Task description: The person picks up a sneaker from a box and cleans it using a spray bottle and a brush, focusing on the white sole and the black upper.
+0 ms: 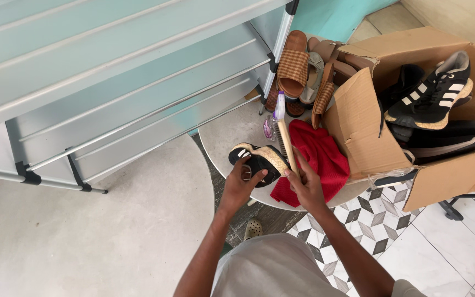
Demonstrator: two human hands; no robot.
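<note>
My left hand (241, 184) grips a black sneaker (259, 160) with white stripes and a dirty pale sole, held sole-side toward the right. My right hand (305, 184) holds a wooden-handled brush (286, 141), its handle pointing away from me and lying against the sneaker's sole. Both hands hover over a red cloth (321, 159) spread on a round white table (226, 132). A small spray bottle (277, 110) with a purple top stands just beyond the brush.
An open cardboard box (358, 132) at right holds more black sneakers (434, 96). Several brown sandals (295, 63) lie at the table's far edge. A metal shoe rack (127, 77) fills the left. My foot in a sandal (253, 228) shows below.
</note>
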